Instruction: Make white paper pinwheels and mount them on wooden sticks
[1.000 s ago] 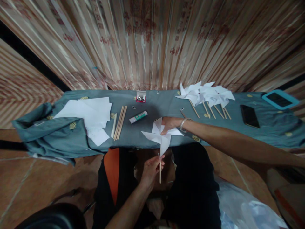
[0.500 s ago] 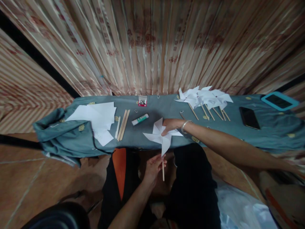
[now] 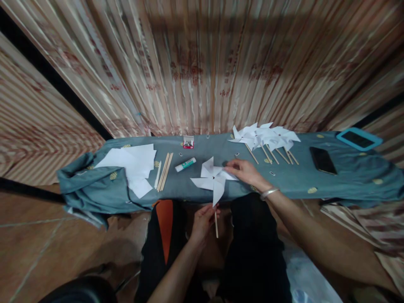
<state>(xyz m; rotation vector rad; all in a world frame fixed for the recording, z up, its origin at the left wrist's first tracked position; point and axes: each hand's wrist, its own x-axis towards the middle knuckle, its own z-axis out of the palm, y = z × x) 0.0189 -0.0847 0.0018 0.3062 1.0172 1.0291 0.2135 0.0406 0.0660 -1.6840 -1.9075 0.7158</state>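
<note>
A white paper pinwheel with four blades (image 3: 217,183) sits at the near edge of a narrow worktop covered in grey-green cloth (image 3: 183,192), its lowest blade pointing over that edge and a round, shiny metal pin head (image 3: 213,178) showing at its centre. Below, the left hand (image 3: 204,219) has its grip closed around the slim, pale wooden stick (image 3: 216,227), right by that blade's tip. The right hand (image 3: 242,170) has its fingertips at the right-hand blade; whether its grip pinches the paper or merely rests against it does not show. To handle this well, the left hand should keep the stick steady and in line behind the pin, with its fingers clear of the blade tip. The right hand should work lightly, near the blade's outer edge, since pressing on the folded curve would probably crease it.
</note>
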